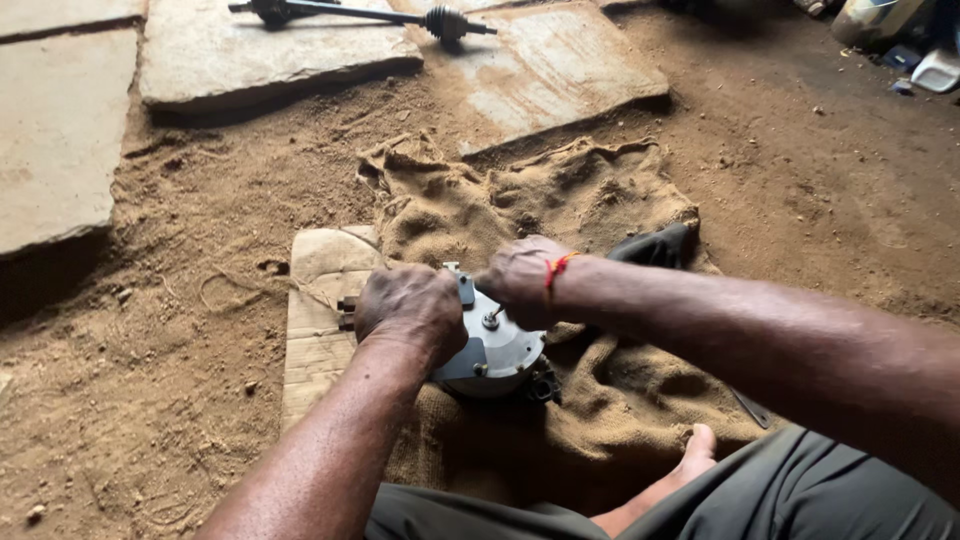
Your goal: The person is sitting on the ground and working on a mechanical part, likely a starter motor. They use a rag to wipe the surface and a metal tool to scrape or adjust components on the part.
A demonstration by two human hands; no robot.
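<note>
The left hand (410,305) is clenched over the near-left edge of a round grey metal housing (497,352); the right hand (522,272) grips its far edge, a red-orange thread (556,270) at the wrist; the housing rests on burlap sacking (560,200) beside a cardboard piece (318,330) on the dirt floor (150,400); a drive shaft (370,13) lies on stone slabs (250,55) well beyond.

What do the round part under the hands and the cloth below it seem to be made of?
Round housing: likely cast metal, by its smooth, dull grey surface with bolts. Cloth: seemingly burlap, by its coarse brown weave and frayed edges. Left hand and right hand rest on the housing.
</note>
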